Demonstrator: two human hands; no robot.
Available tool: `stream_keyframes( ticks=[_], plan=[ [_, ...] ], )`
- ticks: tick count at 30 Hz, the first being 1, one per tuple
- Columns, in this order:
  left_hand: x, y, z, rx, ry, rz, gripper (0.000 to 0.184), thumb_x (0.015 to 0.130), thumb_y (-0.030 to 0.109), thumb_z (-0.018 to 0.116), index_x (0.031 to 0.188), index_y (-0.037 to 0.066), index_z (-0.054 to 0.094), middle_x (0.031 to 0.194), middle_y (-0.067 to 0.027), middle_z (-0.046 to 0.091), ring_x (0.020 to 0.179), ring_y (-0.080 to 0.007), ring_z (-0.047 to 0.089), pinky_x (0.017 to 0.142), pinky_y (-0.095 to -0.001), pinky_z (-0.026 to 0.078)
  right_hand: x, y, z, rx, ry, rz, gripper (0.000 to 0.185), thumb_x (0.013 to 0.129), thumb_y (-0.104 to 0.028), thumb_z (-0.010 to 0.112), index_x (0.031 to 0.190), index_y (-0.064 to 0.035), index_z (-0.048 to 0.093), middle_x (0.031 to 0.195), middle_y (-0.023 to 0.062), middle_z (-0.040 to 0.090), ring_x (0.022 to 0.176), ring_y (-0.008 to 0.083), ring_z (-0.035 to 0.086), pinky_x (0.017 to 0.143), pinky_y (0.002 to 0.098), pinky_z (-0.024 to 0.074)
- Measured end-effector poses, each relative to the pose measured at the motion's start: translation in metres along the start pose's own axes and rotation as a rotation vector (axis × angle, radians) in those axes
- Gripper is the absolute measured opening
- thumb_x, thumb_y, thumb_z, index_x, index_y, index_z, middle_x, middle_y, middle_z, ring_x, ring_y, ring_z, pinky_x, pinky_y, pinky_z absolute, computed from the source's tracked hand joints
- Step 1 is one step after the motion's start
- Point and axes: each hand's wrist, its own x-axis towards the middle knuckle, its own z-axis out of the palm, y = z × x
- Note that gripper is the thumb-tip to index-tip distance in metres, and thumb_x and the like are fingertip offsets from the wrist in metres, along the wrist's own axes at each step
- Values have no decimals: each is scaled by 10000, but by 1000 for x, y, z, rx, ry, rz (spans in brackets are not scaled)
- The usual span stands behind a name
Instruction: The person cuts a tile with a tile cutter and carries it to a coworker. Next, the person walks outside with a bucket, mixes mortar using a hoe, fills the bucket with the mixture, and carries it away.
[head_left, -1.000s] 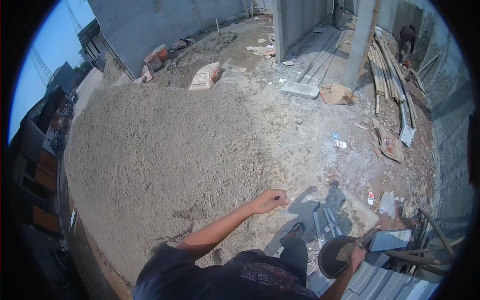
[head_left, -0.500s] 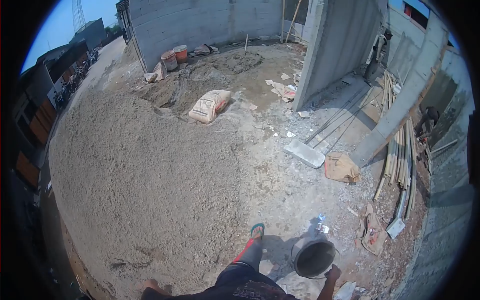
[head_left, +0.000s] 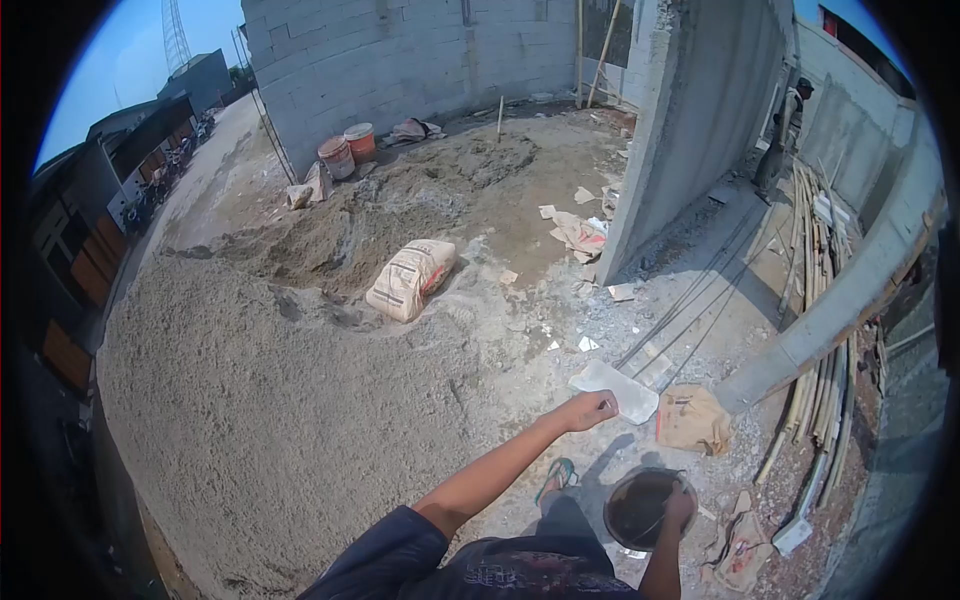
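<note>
My right hand (head_left: 680,503) grips the handle of a dark round bucket (head_left: 636,512), whose open mouth faces up beside my leg. My left hand (head_left: 590,410) is stretched forward with its fingers curled closed, and nothing shows in it. In the picture it overlaps the near edge of a pale slab (head_left: 622,388) on the ground. A sandalled foot (head_left: 560,472) shows between the left arm and the bucket.
A large sand heap (head_left: 260,400) fills the left side. A full cement sack (head_left: 410,280) lies at its edge. Beyond stand two buckets (head_left: 350,148). Bamboo poles (head_left: 810,340), a crumpled paper sack (head_left: 694,420) and a leaning beam (head_left: 830,320) lie right. Another person (head_left: 785,135) stands by the wall.
My left hand has swung up and forward from low at the left. The bucket in my right hand appears slightly further right, and the sack, slab and poles sit lower in view.
</note>
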Motion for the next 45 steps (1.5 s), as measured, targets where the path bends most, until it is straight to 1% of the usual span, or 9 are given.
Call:
stream_keyframes(
  ticks=[5, 12, 13, 17, 22, 26, 30, 36, 45],
  plan=[
    [18, -118, -75, -101, 302, -423, 279, 866, 315, 576, 964, 57, 617, 838, -110, 652, 796, -220, 623, 733, -328, 482, 110, -82, 136, -167, -85, 35, 386, 771, -297, 669, 858, 77, 630, 655, 167, 621, 593, 275, 633, 560, 368, 507],
    [-297, -302, -87, 9, 804, -1750, 278, 856, 255, 568, 949, 1, 633, 782, -127, 674, 683, -245, 657, 594, -392, 516, 214, -244, 298, 142, -578, 280, 205, 744, -147, 667, 820, 18, 570, 599, 84, 549, 436, 190, 539, 391, 330, 453],
    [-329, -285, -82, -522, 1296, -1781, 265, 870, 248, 549, 970, 16, 630, 817, -155, 658, 662, -271, 646, 542, -429, 515, 233, -266, 329, 234, -622, 269, 175, 756, -138, 660, 788, -4, 553, 584, 65, 531, 424, 174, 520, 377, 317, 440],
    [-319, -205, -70, -714, 1680, -1744, 359, 850, 296, 597, 1073, 15, 594, 930, -165, 634, 819, -311, 648, 626, -481, 520, 292, -374, 456, 327, -594, 178, 152, 772, -108, 647, 724, -38, 521, 545, 39, 492, 390, 146, 470, 356, 292, 413],
    [-174, -235, -199, -972, 1293, -1593, 350, 852, 278, 595, 1132, 70, 568, 975, -122, 649, 862, -244, 656, 628, -415, 520, 379, -522, 599, 166, -400, -143, 264, 789, -123, 648, 615, -36, 469, 522, 49, 473, 397, 146, 465, 378, 315, 396],
    [18, -415, -426, -629, 661, -1469, 330, 846, 294, 597, 1083, 63, 599, 960, -99, 670, 783, -193, 654, 620, -372, 498, 406, -693, 664, 221, -295, -307, 330, 790, -146, 649, 591, -60, 400, 498, 59, 470, 382, 142, 467, 363, 311, 383],
    [296, -455, -686, -211, 805, -798, 284, 901, 221, 563, 992, -48, 582, 855, -114, 642, 779, -198, 621, 691, -318, 496, 429, -828, 702, 304, -303, -347, 327, 789, -203, 651, 615, 1, 465, 511, 106, 482, 426, 199, 471, 431, 364, 400],
    [539, -432, -923, -108, 785, -615, 287, 924, 292, 542, 1012, 22, 576, 928, -77, 642, 844, -181, 622, 740, -319, 464, 536, -943, 834, 84, -213, -637, 372, 760, -268, 669, 652, 61, 533, 584, 237, 518, 534, 340, 507, 560, 452, 388],
    [370, -547, -847, -541, 1016, -1155, 319, 892, 304, 518, 1084, 53, 554, 889, -92, 641, 736, -198, 620, 577, -366, 453, 738, -1114, 1069, -465, -548, -716, 363, 726, -306, 646, 759, 56, 647, 757, 278, 621, 769, 411, 637, 698, 450, 494]
  ],
)
